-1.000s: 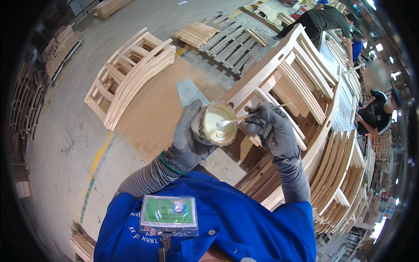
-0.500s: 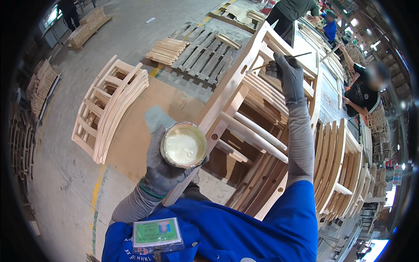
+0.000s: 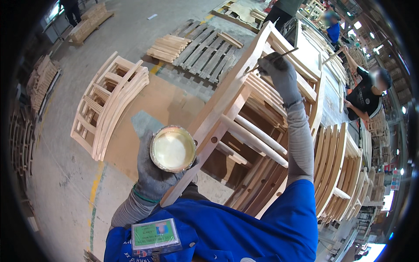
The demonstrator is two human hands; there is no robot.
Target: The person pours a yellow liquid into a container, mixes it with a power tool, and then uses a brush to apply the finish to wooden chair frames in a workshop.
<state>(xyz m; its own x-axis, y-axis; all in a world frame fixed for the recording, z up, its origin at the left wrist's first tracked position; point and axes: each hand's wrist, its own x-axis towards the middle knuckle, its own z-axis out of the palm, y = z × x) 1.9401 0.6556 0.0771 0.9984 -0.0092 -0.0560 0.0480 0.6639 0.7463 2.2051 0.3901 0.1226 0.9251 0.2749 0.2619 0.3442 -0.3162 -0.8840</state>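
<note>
My left hand (image 3: pixel 152 172), in a grey glove, is closed round a round tub (image 3: pixel 173 149) of creamy white liquid, held beside the near end of a pale wooden rail. My gloved right hand (image 3: pixel 279 74) grips a thin dark stick (image 3: pixel 290 52), fingers closed. The stick slants down to the left, its lower end at a hole near the far end of the wooden rail (image 3: pixel 207 115); whether it is inside the hole I cannot tell. That rail belongs to a chair-like frame with round rungs (image 3: pixel 255 135), lying on stacked wooden parts.
Curved wooden frames (image 3: pixel 111 105) are stacked on cardboard (image 3: pixel 163 102) at left. Beyond lie a slatted pallet (image 3: pixel 205 52) and a bundle of sticks (image 3: pixel 169 48). More curved frames (image 3: pixel 334 170) stand at right. A person in black (image 3: pixel 366 94) works across a long table (image 3: pixel 329 102).
My left hand has moved the tub a little left and up. My right hand has shifted left, and the stick now tilts more steeply, its lower end at the rail's hole.
</note>
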